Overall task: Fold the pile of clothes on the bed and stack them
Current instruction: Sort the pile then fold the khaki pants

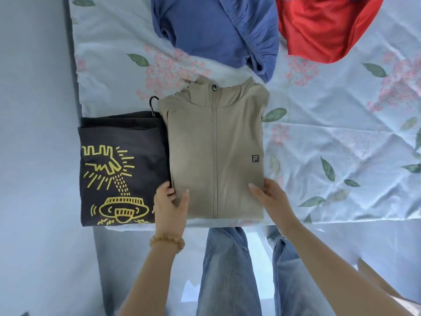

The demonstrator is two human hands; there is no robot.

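A beige zip jacket [214,144] lies folded into a rectangle near the bed's front edge, zip side up, hood at the far end. My left hand [170,208] grips its lower left edge, thumb on top and fingers tucked under. My right hand [271,197] grips the lower right edge the same way. Just left of the jacket sits a folded dark T-shirt [118,169] with a yellow drawing, stacked on another dark folded garment [118,119].
A crumpled blue garment [216,30] and a red garment [323,28] lie at the far side of the floral bedsheet [341,133]. The bed's left edge [75,76] runs beside the folded stack. My legs in jeans [227,270] stand against the front edge.
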